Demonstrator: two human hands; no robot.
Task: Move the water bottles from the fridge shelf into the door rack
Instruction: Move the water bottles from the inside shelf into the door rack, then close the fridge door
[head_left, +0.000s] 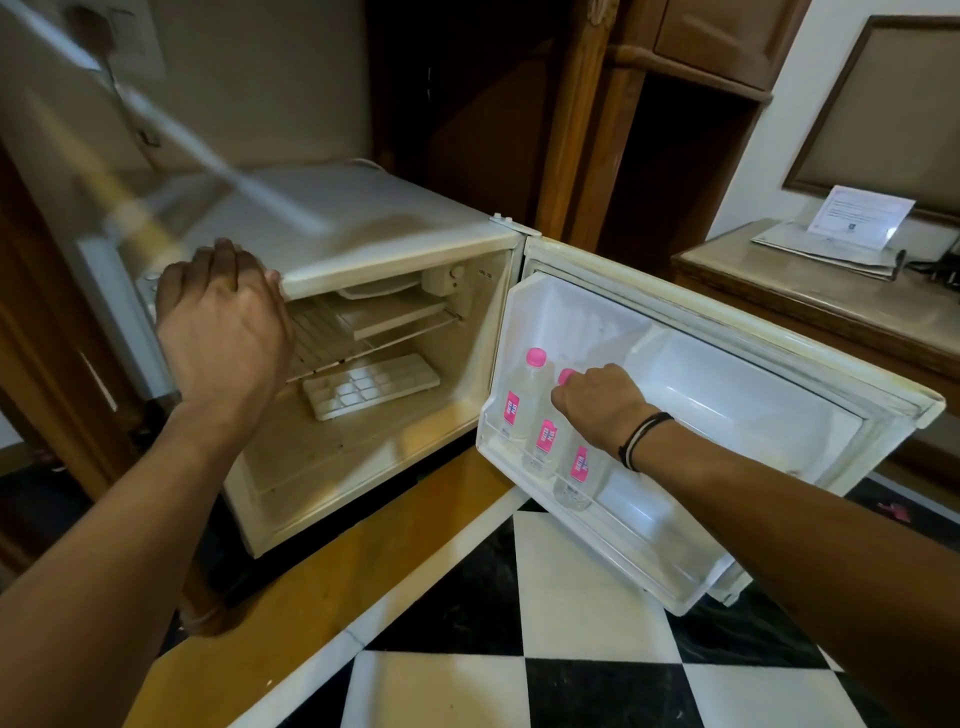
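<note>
A small white fridge (363, 223) stands open, its door (727, 322) swung out to the right. Three clear water bottles with pink caps and pink labels stand in the door rack (639, 551): one at the left (524, 400), one in the middle (545, 441), one nearest me (576, 473). My right hand (597, 405) is closed over the top of the nearest bottle, hiding its cap. My left hand (223, 322) rests on the fridge's top front edge, fingers spread. The wire shelf (332, 343) inside holds no bottles.
A white ice tray (371, 384) lies on the fridge floor, and a flat tray sits under the freezer box. A wooden cabinet stands behind. A wooden counter (810, 296) with a card and papers is at the right. Checkered tiles (571, 623) cover the floor.
</note>
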